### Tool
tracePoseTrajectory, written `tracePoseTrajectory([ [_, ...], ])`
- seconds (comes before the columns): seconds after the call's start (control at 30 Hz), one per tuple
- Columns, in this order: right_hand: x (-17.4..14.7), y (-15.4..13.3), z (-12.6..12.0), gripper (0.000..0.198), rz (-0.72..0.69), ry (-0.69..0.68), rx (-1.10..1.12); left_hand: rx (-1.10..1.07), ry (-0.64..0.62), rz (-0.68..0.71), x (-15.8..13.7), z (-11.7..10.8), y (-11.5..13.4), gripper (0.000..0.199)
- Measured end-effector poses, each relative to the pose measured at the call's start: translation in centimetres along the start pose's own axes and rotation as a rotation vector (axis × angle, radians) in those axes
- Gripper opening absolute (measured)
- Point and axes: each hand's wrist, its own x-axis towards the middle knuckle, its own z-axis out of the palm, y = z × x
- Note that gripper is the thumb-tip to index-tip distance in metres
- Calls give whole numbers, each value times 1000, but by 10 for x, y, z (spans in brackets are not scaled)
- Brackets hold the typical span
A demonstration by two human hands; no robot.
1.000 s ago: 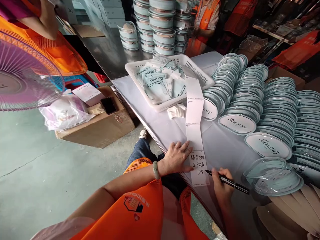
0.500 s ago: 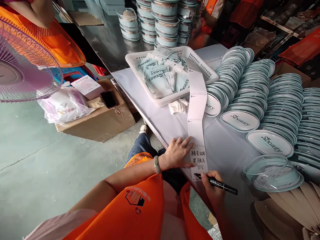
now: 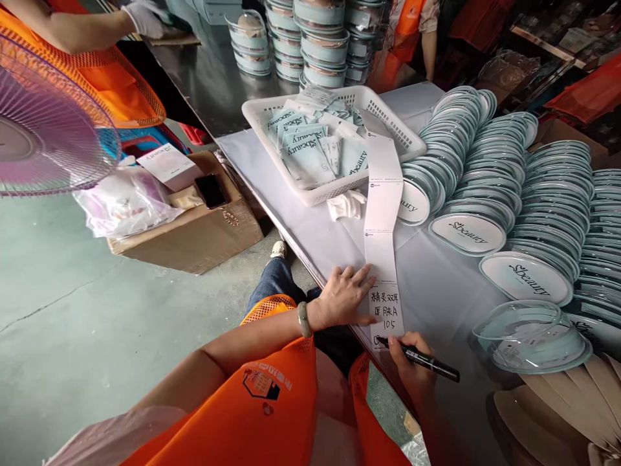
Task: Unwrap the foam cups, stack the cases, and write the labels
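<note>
My right hand is closed around a black marker pen, its tip touching the lowest label of a long white paper strip. Handwritten characters, the number 105 and a small round stroke below it stand on that label. My left hand lies with fingers spread on the strip's left edge, pressing it to the table. A bracelet circles the left wrist. The strip runs up from the table edge onto a white plastic basket, which holds several pale blue printed packets.
Rows of stacked oval lids fill the right side, with a clear container in front. Round tubs are piled at the back. At left stand a purple fan, a cardboard box and a co-worker's gloved hand.
A small round stroke has appeared on the label at the marker's tip. At the upper left, a co-worker's gloved hand has come into view. My left hand stays put.
</note>
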Motion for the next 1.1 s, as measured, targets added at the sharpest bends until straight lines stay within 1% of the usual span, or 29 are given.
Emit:
tracePoseTrajectory([
  [0.07, -4, 4, 0, 37, 54, -16, 37, -2, 7, -2, 0, 0, 0, 97],
  [0.1, -6, 8, 0, 39, 112, -3, 82, -4, 10, -4, 0, 0, 1, 96],
  [0.17, -10, 16, -3, 43, 273, 56, 192, -6, 11, -9, -1, -1, 1, 96],
  [0.23, -12, 25, -10, 45, 421, 119, 250, -5, 5, -8, -1, -2, 1, 95],
  [0.3, -11, 33, -18, 48, 487, 138, 228, -4, -2, -5, -1, -3, 2, 96],
  [0.37, -9, 38, -24, 50, 482, 136, 191, -4, -1, -4, -1, -3, 2, 96],
  [0.47, -6, 40, -28, 50, 405, 117, 168, -6, 9, -4, -1, -2, 2, 96],
  [0.67, -7, 38, -22, 39, 214, 177, 94, 13, 10, -2, 0, -1, 2, 95],
  [0.77, -11, 43, -21, 36, 147, 174, 59, 24, 16, 0, 1, -1, 2, 95],
  [0.9, -15, 48, -20, 34, 127, 152, 51, 24, 14, -4, 1, -1, 3, 94],
  [1.1, -11, 43, -21, 35, 139, 188, 63, 7, -2, -4, 1, -1, 3, 94],
])
